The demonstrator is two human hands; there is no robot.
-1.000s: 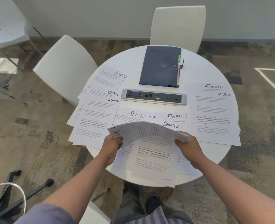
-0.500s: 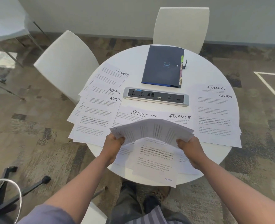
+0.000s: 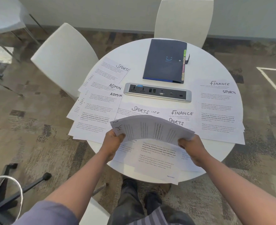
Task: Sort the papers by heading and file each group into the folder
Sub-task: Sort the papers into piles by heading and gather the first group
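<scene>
I hold a small stack of papers headed HR (image 3: 152, 129) sideways above the near part of the round white table (image 3: 212, 62). My left hand (image 3: 113, 142) grips its left end and my right hand (image 3: 191, 148) grips its right end; the stack bows upward. Loose sheets cover the table: ADMIN and SPORTS papers (image 3: 100, 101) on the left, FINANCE and SPORTS papers (image 3: 218, 109) on the right, more sheets (image 3: 158, 158) under my hands. A dark blue folder (image 3: 165, 60) with coloured tabs lies closed at the far side.
A grey power socket strip (image 3: 157, 92) is set in the table's middle. White chairs stand at the far left (image 3: 64, 59) and far side (image 3: 184, 18). A black office chair base (image 3: 7, 192) is on the carpet at lower left. My legs are below the table edge.
The held stack has been squared up and lifted a little between both hands, from a looser fan a second ago. The view has shifted slightly; the table papers lie as before.
</scene>
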